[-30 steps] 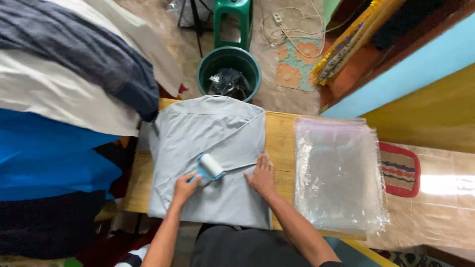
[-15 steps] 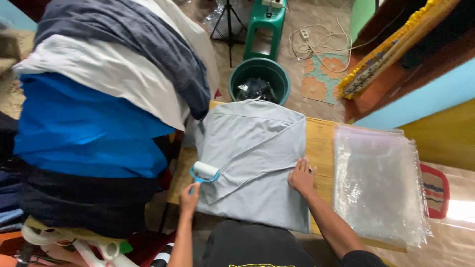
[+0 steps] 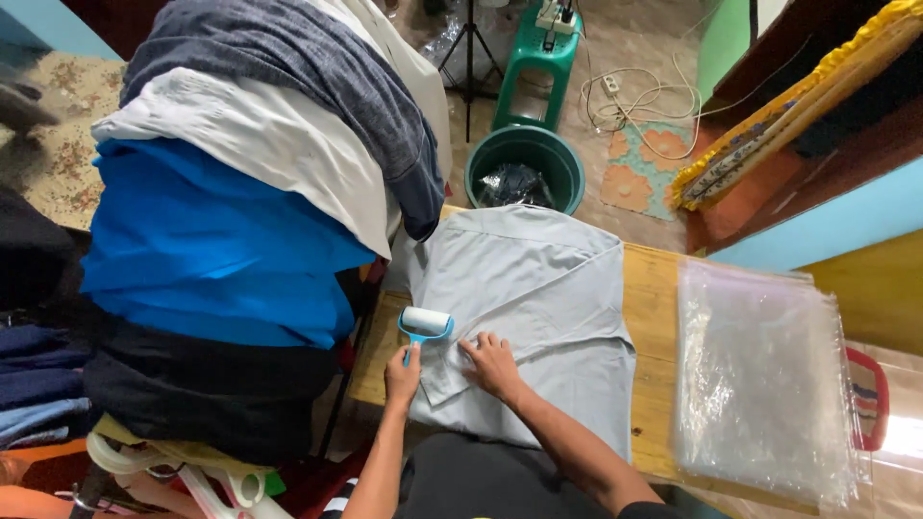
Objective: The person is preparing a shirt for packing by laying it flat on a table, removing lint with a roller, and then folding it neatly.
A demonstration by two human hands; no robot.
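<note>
Gripping the blue handle of a lint roller (image 3: 424, 325), the left hand (image 3: 402, 374) is closed around it near the left edge of the table (image 3: 654, 288); the roller's white cylindrical head rests at the edge of a folded grey shirt (image 3: 538, 298). Right hand (image 3: 490, 363) lies open, fingers spread, palm pressed flat on the shirt just beside the roller.

Shirt: laid flat on the wooden table, collar end toward the far side, sleeve folded across. Judged light, soft and limp — it would wrinkle or slide under the roller unless pinned, so a flat palm on the cloth close to the roller looks the right hold. Roller: light, rigid plastic, best taken by the handle; the head is presumably tacky.

To the right on the table — a stack of clear plastic bags (image 3: 764, 375), glossy, thin, likely slippery. To the left, a tall heap of folded garments (image 3: 240, 202): dark blue knit on top, white, bright blue, black below. Beyond the table, a round green bucket (image 3: 525, 165) with a dark bag inside and a green plastic stool (image 3: 531, 67).
</note>
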